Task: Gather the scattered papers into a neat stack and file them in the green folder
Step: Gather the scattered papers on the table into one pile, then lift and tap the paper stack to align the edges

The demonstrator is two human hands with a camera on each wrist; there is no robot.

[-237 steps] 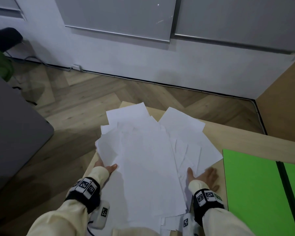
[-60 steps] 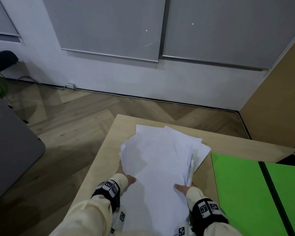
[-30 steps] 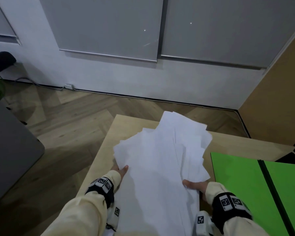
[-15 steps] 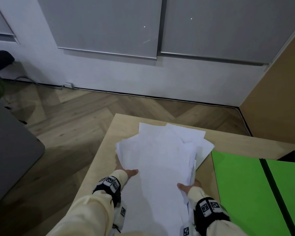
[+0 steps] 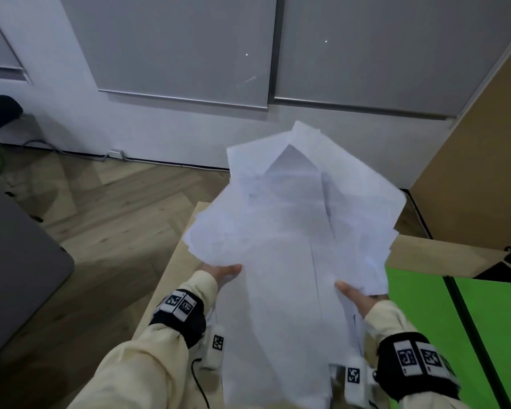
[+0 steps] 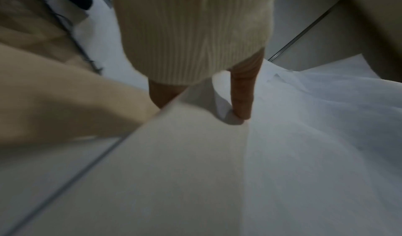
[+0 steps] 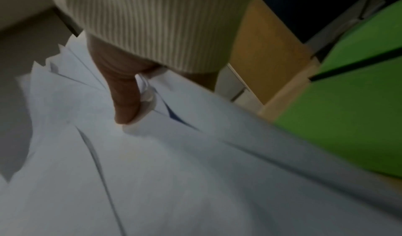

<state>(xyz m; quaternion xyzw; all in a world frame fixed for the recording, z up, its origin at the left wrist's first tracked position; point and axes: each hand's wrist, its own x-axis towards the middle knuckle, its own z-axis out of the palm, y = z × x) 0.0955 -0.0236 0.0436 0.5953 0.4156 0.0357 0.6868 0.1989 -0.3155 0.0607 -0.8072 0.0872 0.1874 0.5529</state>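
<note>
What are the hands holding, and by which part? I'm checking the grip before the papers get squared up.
Both hold the loose bundle of white paper sheets: left hand grips its left edge, right hand its right edge, thumbs on top.

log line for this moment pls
phase: squaring stack | both hands: left and right grip loose white paper sheets, raised, edges uneven | open green folder: empty, on light wooden table

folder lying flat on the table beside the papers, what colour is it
Bright green flat folder with a black spine strip, clearest in the head view.
</note>
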